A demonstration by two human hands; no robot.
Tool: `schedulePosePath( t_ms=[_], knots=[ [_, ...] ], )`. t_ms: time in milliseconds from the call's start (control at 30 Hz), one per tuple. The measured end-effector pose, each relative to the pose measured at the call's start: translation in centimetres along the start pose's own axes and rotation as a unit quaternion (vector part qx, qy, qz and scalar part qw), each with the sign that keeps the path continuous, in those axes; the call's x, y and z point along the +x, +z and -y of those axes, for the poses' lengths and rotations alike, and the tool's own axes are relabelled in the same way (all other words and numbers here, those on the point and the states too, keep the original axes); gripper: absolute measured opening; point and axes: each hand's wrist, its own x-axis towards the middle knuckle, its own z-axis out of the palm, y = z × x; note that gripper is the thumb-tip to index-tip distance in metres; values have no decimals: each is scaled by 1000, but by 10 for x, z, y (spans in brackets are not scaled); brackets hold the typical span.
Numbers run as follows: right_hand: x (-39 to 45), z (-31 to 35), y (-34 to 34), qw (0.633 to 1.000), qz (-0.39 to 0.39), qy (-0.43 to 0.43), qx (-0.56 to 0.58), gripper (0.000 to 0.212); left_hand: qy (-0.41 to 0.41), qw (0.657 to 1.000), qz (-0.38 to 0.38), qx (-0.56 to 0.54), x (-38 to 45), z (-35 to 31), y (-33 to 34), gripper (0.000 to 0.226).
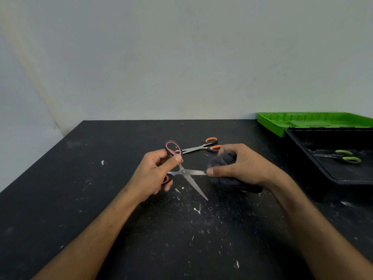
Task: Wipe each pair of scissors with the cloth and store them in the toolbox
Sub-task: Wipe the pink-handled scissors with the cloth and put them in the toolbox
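Black desk (141, 229), one toolbox (314, 174) right, one cloth (224, 158), three scissors: green pair (343, 156) in toolbox, orange pair (203, 146) on desk, pink pair (181, 168) splayed, left hand (155, 174) gripping handles; right hand (240, 166) pinches cloth on blade. No readable labels.

We see shiny metal scissor blades (193, 179), a fuzzy grey cloth (223, 160) (soft-looking), and a rough black table (121, 150).

Both my forearms reach forward; my left grip (156, 171) curls with thumb pressed down, my right grip (240, 165) pinches.
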Motion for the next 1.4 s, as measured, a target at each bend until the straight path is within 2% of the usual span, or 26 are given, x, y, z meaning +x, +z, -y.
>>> schedulePosePath(
  t_ms=[100,133,233,333,467,567,633,733,800,900,967,1000,1033,1067,1133,1200,1300,1400],
  knots=[
    [0,1,4,996,89,3,21,18,-16,999,32,23,0,0,-3,18],
    [-1,2,6,992,123,5,42,16,-20,999,37,14,0,0,-4,19],
    [-4,3,12,979,177,2,105,37,-41,995,32,-85,2,-4,-6,31],
    [-5,4,20,968,161,1,190,40,-54,982,10,-182,4,-9,-9,36],
    [-2,5,39,964,69,24,257,31,-74,947,-11,-313,4,-8,-3,34],
    [-2,9,55,951,28,6,307,38,-76,960,-7,-269,2,-2,12,29],
    [-3,10,62,951,29,-9,306,40,-83,964,-23,-252,0,0,25,25],
    [-6,12,67,959,45,-31,279,44,-92,959,-61,-261,-3,-1,31,20],
    [-6,15,64,965,18,-54,256,47,-95,963,-61,-246,-2,-3,25,21],
    [-3,19,47,965,-124,-54,225,39,-100,974,-24,-200,-2,-4,17,23],
    [1,18,37,958,-202,-30,201,22,-102,980,13,-172,-4,-4,17,23],
    [3,16,34,959,-215,-24,185,12,-101,981,29,-160,-5,-4,19,23],
    [2,16,35,961,-218,-24,168,7,-99,983,41,-148,-6,-4,20,23],
    [1,17,37,964,-220,-44,140,11,-96,985,49,-134,-6,-4,22,21],
    [-3,17,40,959,-233,-162,26,21,-88,988,58,-112,-7,-4,22,17],
    [-4,15,47,940,-200,-263,-87,26,-80,990,69,-95,-8,-3,21,18],
    [2,8,48,941,-160,-261,-147,28,-68,993,87,-44,-9,-3,18,17],
    [10,0,35,937,-198,-233,-170,23,-70,993,90,-8,-10,-5,16,16]
  ],
)
